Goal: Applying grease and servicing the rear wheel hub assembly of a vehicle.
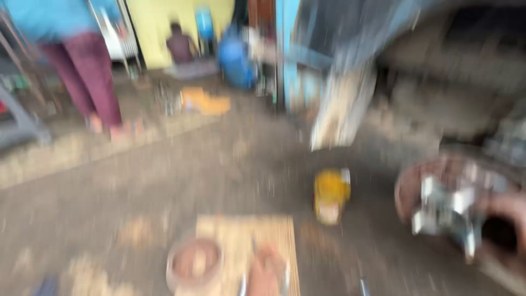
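The whole view is heavily motion-blurred. At the right edge my right hand (pixel 507 216) appears closed around a shiny silver metal part (pixel 444 211) with several lobes. A reddish-brown curved rim (pixel 408 186) arcs around that part. At the bottom centre a skin-coloured shape (pixel 266 274) rests on a tan ribbed mat (pixel 241 235). I cannot tell whether that shape is my left hand or a foot. Beside it on the mat's left stands a round clay-coloured bowl (pixel 194 266).
A yellow can (pixel 331 194) stands on the dirt floor right of the mat. A person in a blue top and maroon trousers (pixel 87 71) stands far left. Another person (pixel 181 46) sits at the back near a blue drum (pixel 235 60). A pale plank (pixel 339 109) leans centre right.
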